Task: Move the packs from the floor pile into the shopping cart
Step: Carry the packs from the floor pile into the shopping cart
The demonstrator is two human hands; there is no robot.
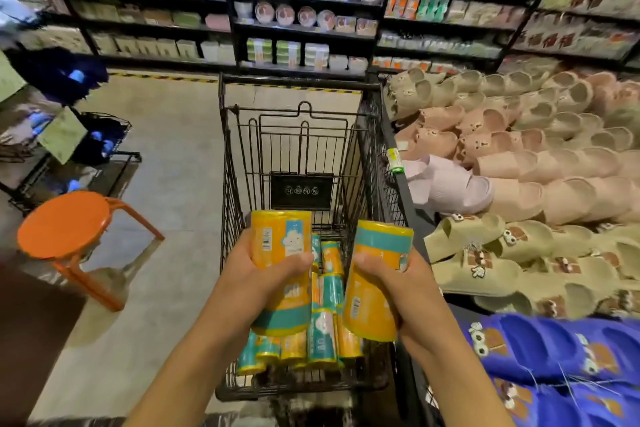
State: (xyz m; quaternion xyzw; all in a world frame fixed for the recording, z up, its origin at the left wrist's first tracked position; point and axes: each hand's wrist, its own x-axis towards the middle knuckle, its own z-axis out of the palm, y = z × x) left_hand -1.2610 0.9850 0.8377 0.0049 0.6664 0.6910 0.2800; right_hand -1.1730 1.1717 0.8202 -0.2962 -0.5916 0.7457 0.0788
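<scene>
Your left hand [263,270] grips one pack [280,274], your right hand [391,284] another pack [374,281], both above the cart [294,107]. They look light, soft and slick-wrapped; hold mid-body.

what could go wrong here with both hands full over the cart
1. The left hand and right hand each grip a slick-looking wrapped pack, the left pack and the right pack; either might slip before it is lowered.
2. Dropped from this height, a pack may bounce off the packs already in the cart.
3. The cart stands hard against the slipper display, so a wide release could land among the slippers.
</scene>
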